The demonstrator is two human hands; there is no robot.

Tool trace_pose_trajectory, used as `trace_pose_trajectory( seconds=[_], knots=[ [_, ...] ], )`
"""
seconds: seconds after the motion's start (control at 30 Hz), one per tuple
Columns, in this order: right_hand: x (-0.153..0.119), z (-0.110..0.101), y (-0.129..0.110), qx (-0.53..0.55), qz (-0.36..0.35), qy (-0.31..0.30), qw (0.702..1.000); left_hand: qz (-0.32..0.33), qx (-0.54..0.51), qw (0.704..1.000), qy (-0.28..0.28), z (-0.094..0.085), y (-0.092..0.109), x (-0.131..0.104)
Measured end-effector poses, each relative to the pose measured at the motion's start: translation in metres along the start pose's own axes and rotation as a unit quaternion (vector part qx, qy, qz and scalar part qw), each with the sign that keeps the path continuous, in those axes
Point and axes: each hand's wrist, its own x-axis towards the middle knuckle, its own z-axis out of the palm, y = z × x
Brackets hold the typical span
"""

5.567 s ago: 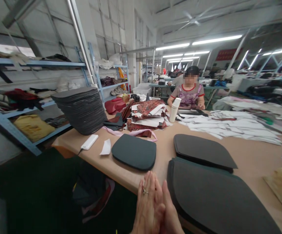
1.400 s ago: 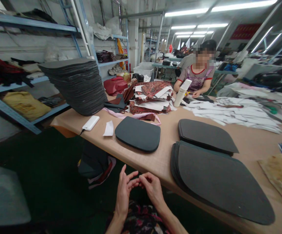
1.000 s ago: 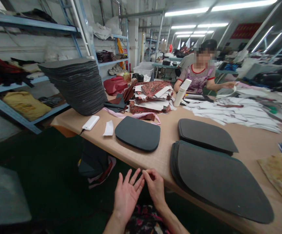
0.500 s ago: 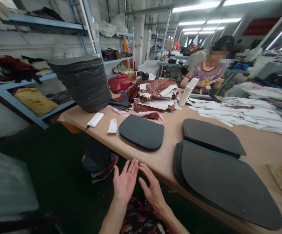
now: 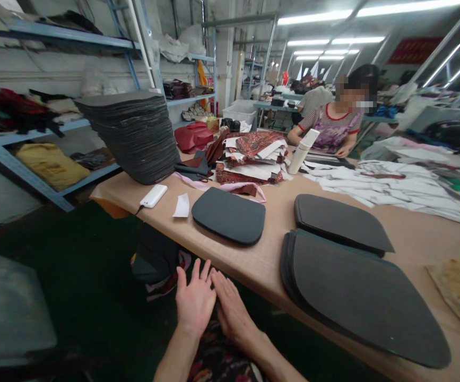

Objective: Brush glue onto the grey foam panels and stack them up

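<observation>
Near, lower centre of the frame: left hand (image 5: 193,301), palm up, fingers spread apart, holding nothing. Right hand (image 5: 232,314) lies just beside it, touching along the inner edge, fingers loosely extended and apart, also holding nothing. Both hover over the lap, short of the counter (image 5: 261,262) edge.

Lower right: stack of large dark foam pads (image 5: 357,297), flat on the counter, long axis running from centre frame toward the lower right corner. It lies up and to the right of the hands; the right hand is the nearer.

Centre: single dark pad (image 5: 230,215), rounded, flat, directly above the hands in the frame, roughly equal reach for either.

Centre right: a further dark pad pile (image 5: 341,222), behind the large stack and touching it.

Left of centre: white power bank (image 5: 154,196) and paper slip (image 5: 182,206).

Upper left: tall pile of dark pads (image 5: 132,135); blue shelving (image 5: 54,127) behind.

Upper centre: patterned fabric pieces (image 5: 253,159), white bottle (image 5: 301,151).

Far, upper right: a seated person (image 5: 333,130) at work; white cut sheets (image 5: 392,185).
</observation>
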Motion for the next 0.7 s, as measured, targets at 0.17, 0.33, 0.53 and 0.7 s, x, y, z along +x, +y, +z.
trace_pose_trajectory(
  seconds=[0.17, 0.33, 0.53, 0.7],
  knots=[
    [-0.02, 0.002, -0.011, 0.05, 0.0, -0.055, 0.997, 0.008, 0.014, 0.998, 0.058, -0.013, 0.002, 0.012],
    [-0.018, -0.015, -0.021, 0.085, -0.027, -0.018, 0.996, 0.034, -0.046, 0.998, 0.017, -0.013, 0.013, 0.019],
    [-0.01, -0.031, -0.022, 0.056, 0.006, 0.01, 0.998, -0.032, -0.032, 0.997, -0.058, -0.004, 0.002, 0.012],
    [-0.015, -0.035, -0.023, 0.042, 0.029, 0.071, 0.996, -0.003, 0.041, 0.997, 0.058, -0.015, 0.001, 0.019]
  ],
)
